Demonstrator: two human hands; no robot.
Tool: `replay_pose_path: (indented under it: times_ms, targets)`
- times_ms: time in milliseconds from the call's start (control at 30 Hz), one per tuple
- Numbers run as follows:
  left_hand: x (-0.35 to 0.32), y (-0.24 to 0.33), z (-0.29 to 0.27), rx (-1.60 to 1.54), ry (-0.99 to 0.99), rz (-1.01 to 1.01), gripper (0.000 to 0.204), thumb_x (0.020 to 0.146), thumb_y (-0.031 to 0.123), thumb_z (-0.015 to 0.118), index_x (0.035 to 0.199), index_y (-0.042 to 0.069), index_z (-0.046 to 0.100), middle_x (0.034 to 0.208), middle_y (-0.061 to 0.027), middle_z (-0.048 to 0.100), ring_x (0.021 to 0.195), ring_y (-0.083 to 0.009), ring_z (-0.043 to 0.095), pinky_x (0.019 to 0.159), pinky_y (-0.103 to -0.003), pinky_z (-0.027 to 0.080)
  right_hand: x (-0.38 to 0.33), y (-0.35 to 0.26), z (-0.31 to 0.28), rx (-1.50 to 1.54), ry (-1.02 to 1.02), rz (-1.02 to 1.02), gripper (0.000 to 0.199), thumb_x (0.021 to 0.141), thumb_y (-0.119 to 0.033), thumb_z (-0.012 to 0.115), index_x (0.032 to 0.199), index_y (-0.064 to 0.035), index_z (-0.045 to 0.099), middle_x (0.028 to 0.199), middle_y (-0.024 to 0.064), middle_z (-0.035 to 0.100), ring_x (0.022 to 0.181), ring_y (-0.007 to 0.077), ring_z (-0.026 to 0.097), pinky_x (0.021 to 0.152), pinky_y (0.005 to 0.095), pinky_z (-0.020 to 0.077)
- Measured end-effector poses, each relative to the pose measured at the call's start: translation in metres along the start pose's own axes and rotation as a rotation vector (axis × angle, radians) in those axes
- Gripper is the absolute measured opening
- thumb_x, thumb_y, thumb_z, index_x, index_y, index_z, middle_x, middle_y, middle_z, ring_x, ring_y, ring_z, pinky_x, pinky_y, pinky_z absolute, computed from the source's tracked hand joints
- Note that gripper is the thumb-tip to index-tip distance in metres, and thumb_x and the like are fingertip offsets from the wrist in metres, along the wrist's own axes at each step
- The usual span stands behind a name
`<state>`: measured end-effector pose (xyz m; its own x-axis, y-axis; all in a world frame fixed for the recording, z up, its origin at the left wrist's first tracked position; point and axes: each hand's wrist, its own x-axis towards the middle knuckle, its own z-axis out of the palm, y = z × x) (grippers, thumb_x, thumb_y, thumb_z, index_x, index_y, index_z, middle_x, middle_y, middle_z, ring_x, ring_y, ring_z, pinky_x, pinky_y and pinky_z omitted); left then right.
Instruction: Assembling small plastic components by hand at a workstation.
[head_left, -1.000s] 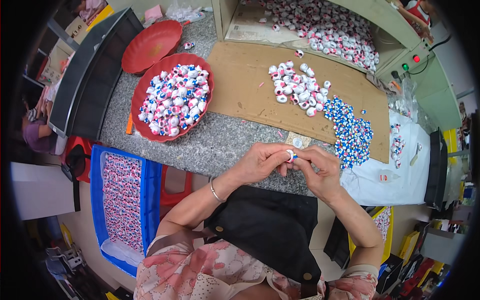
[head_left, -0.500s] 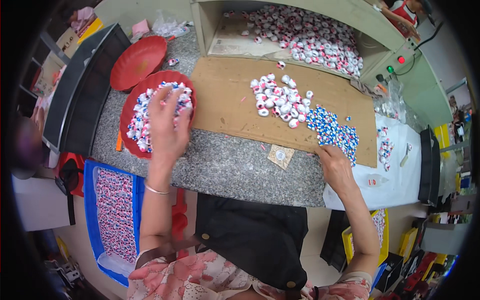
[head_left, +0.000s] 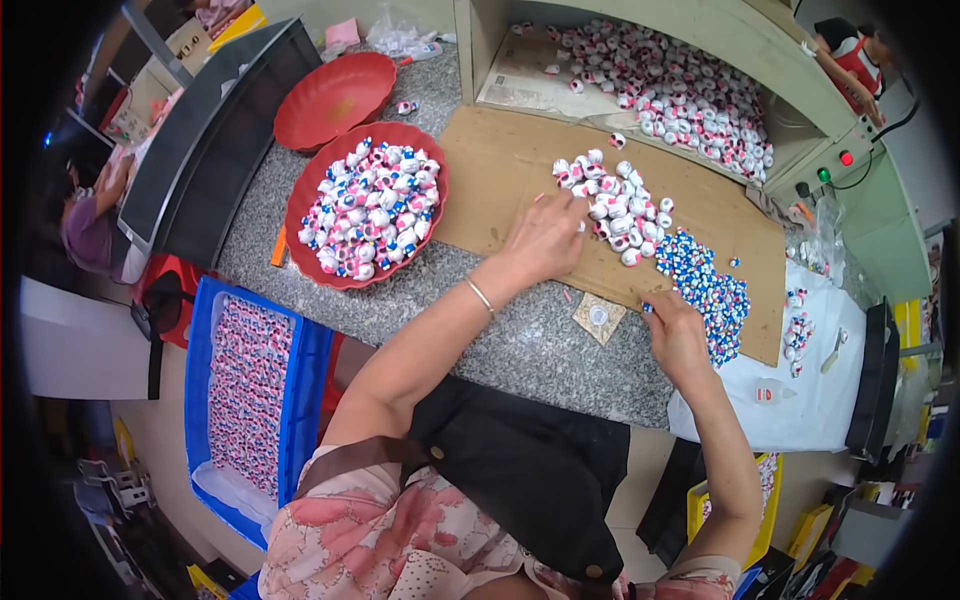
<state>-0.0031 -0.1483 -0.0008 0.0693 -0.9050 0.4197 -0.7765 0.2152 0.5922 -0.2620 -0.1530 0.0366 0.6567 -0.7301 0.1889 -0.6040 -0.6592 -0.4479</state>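
Observation:
My left hand (head_left: pixel 548 238) reaches over the cardboard sheet (head_left: pixel 490 150) to the near-left edge of a pile of rounded white-and-pink plastic pieces (head_left: pixel 622 205). Its fingers are curled together, and a bit of white shows at the fingertips, apparently one such piece. At the cardboard's front edge, my right hand (head_left: pixel 678 335) pinches a small blue-and-white piece (head_left: pixel 648 308) between thumb and finger. Beside that hand lies a heap of similar tiny blue-and-white pieces (head_left: pixel 705 290). A red scalloped bowl (head_left: pixel 296 215) to the left holds many white pieces with blue and pink parts.
Behind the red bowl is another red bowl (head_left: pixel 335 100). A shelf box (head_left: pixel 510 85) at the back holds many white-and-pink pieces. Below the counter, a blue crate (head_left: pixel 310 370) stands left and a yellow crate (head_left: pixel 772 515) right. A white sheet (head_left: pixel 815 405) carries a small bottle (head_left: pixel 772 391).
My left hand has moved right from above the filled red bowl to the white-and-pink pile, and its fingers have closed. My right hand stays near the blue-and-white heap. The whole view has shifted.

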Motion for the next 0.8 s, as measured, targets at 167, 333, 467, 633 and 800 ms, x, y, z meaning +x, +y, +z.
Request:
replay_pose_path:
  times_ms: [167, 333, 467, 633, 800]
  targets:
    - [-0.039, 0.002, -0.049, -1.155, -0.176, -0.412, 0.019, 0.096, 0.011, 0.061, 0.113, 0.002, 0.06, 0.109, -0.01, 0.065, 0.094, -0.0168, 0.066, 0.086, -0.031, 0.054, 0.004, 0.0, -0.003, -0.145, -0.04, -0.065, 0.011, 0.084, 0.0, 0.066, 0.095, -0.0004, 0.066, 0.085, 0.0178, 0.062, 0.073, 0.0382, 0.064, 0.063, 0.0453, 0.0513]
    - [-0.093, 0.009, -0.075, -1.605, -0.347, -0.586, 0.032, 0.101, 0.013, 0.057, 0.13, -0.001, 0.054, 0.124, -0.0121, 0.062, 0.104, -0.0177, 0.064, 0.095, -0.029, 0.052, 0.01, 0.011, -0.005, -0.147, -0.047, -0.062, 0.007, 0.082, -0.002, 0.069, 0.083, 0.0006, 0.063, 0.083, 0.018, 0.062, 0.073, 0.0381, 0.065, 0.062, 0.0457, 0.0526]
    - [-0.115, 0.016, -0.073, -1.683, -0.247, -0.637, 0.033, 0.101, 0.013, 0.056, 0.131, 0.0, 0.055, 0.127, -0.0165, 0.062, 0.105, -0.0187, 0.066, 0.095, -0.03, 0.054, 0.009, 0.015, -0.009, -0.091, -0.06, -0.053, 0.007, 0.083, -0.003, 0.069, 0.087, 0.0007, 0.066, 0.086, 0.0193, 0.065, 0.076, 0.0389, 0.065, 0.065, 0.0457, 0.0524]
    - [-0.121, 0.022, -0.072, -1.426, -0.299, -0.583, 0.028, 0.099, 0.008, 0.059, 0.125, -0.001, 0.058, 0.117, -0.0118, 0.066, 0.104, -0.0161, 0.066, 0.094, -0.03, 0.054, 0.003, -0.013, -0.008, -0.089, -0.06, -0.142, 0.01, 0.082, -0.002, 0.069, 0.093, -0.0016, 0.068, 0.087, 0.0169, 0.066, 0.076, 0.0365, 0.066, 0.065, 0.0447, 0.0527]
    - [-0.119, 0.028, -0.075, -1.543, -0.251, -0.52, 0.031, 0.096, 0.005, 0.063, 0.125, -0.002, 0.058, 0.114, -0.0091, 0.067, 0.104, -0.0147, 0.065, 0.094, -0.028, 0.053, 0.009, -0.045, 0.002, -0.144, -0.093, -0.304, 0.013, 0.079, 0.0, 0.065, 0.091, -0.0042, 0.067, 0.08, 0.0134, 0.063, 0.07, 0.0339, 0.065, 0.063, 0.0434, 0.0524]
